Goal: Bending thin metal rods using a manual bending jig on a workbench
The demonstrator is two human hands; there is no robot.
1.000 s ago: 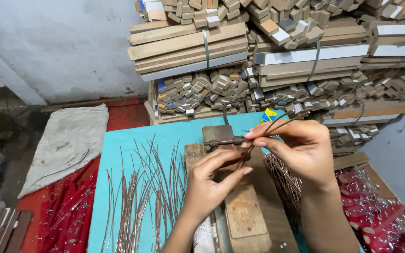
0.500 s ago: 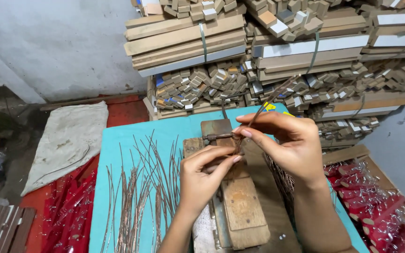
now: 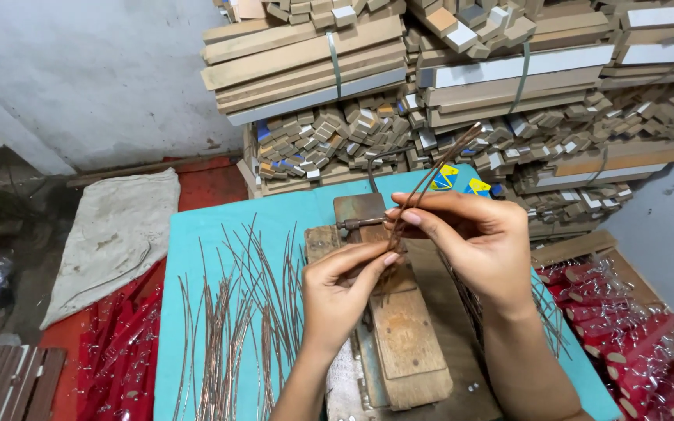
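you're mid-bend: right hand and left hand both pinch the copper wire tight over the wooden jig on the worktop; next likely seat it squarely.

Thin bent copper wire, tilted upward

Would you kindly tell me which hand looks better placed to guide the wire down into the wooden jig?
Probably the left hand: it pinches the wire's lower end just above the wooden jig, while the right hand grips higher.
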